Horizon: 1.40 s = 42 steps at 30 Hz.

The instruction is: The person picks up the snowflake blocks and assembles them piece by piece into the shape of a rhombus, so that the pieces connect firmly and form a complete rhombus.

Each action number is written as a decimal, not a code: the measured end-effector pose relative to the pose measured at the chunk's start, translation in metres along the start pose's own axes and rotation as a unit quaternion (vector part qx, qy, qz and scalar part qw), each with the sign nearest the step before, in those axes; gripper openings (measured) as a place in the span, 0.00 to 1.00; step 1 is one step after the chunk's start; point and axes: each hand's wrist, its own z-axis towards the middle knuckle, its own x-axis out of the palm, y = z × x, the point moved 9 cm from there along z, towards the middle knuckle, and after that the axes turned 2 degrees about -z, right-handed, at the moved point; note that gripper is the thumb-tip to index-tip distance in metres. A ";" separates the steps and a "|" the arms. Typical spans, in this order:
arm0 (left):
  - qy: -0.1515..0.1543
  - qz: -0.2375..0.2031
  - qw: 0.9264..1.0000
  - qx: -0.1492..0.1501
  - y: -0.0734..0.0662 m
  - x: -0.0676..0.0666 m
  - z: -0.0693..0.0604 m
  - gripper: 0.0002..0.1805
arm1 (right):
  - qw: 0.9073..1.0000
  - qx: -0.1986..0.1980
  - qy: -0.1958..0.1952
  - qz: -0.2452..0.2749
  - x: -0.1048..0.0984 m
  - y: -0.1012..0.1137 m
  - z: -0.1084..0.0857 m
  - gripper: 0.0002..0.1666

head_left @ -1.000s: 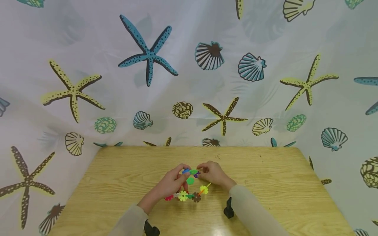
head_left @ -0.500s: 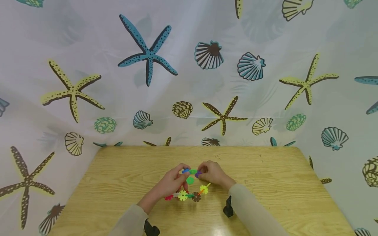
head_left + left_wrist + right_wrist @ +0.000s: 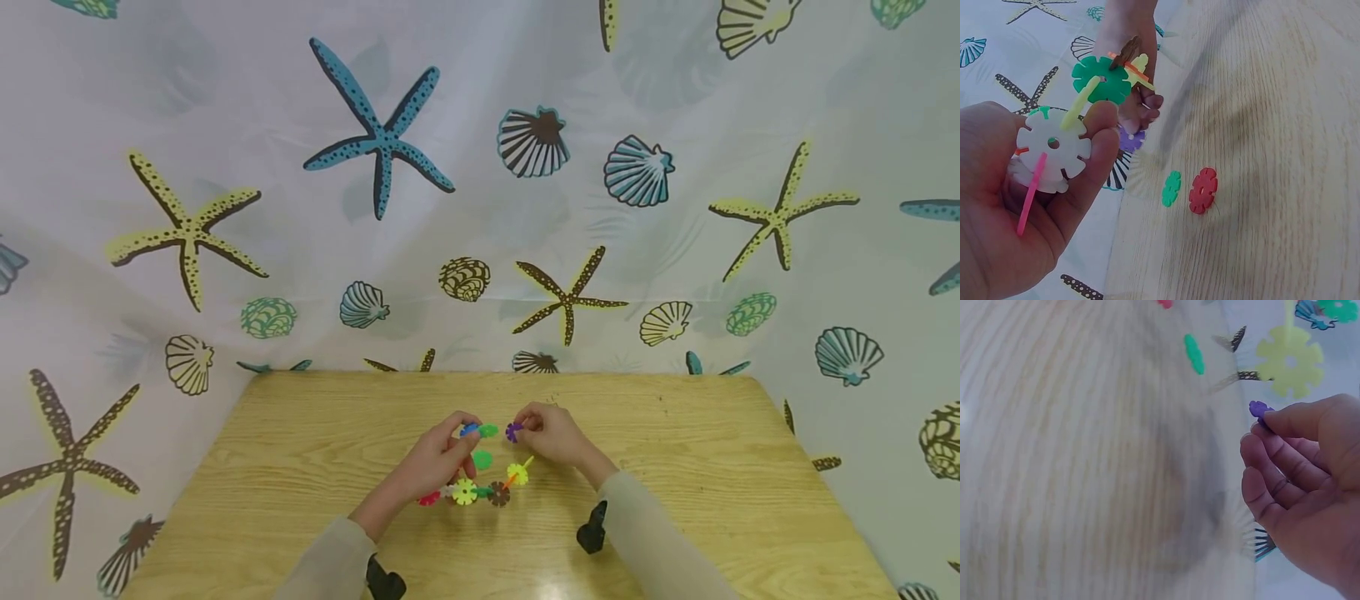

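Note:
My left hand (image 3: 435, 457) holds a chain of slotted plastic flower discs. At its far end are a blue disc (image 3: 469, 430) and a green disc (image 3: 488, 431). The near stretch hangs below the hand, with a pink disc (image 3: 429, 498), a pale yellow disc (image 3: 464, 492), a brown disc (image 3: 498, 493) and a yellow disc (image 3: 517, 474). In the left wrist view a white disc (image 3: 1054, 147) lies against the fingers. My right hand (image 3: 551, 435) pinches a single purple disc (image 3: 1260, 410) between thumb and fingertips, a small gap right of the green disc.
On the wooden table (image 3: 675, 467) lie a loose green disc (image 3: 1171, 189) and a red disc (image 3: 1202, 190), below the hands. A white cloth (image 3: 465, 208) printed with starfish and shells rises behind the table and along both sides.
The purple disc was up against the green disc at the chain's end and is now apart from it. My right hand has moved right and slightly away with it; the left hand barely shifts.

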 end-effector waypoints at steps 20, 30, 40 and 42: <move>-0.027 -0.022 0.999 -0.007 0.002 -0.001 0.005 0.17 | 0.994 -0.054 -0.019 0.088 -0.034 0.045 -0.023 0.17; -0.031 -0.013 0.999 0.001 0.001 0.000 0.008 0.18 | 0.992 -0.045 -0.028 0.113 -0.040 0.061 -0.029 0.14; -0.032 -0.009 0.999 0.006 -0.001 0.003 0.009 0.18 | 0.990 -0.051 -0.025 0.131 -0.036 0.055 -0.026 0.16; -0.031 -0.010 0.999 0.006 -0.001 0.004 0.010 0.18 | 0.990 -0.053 -0.023 0.131 -0.035 0.055 -0.026 0.16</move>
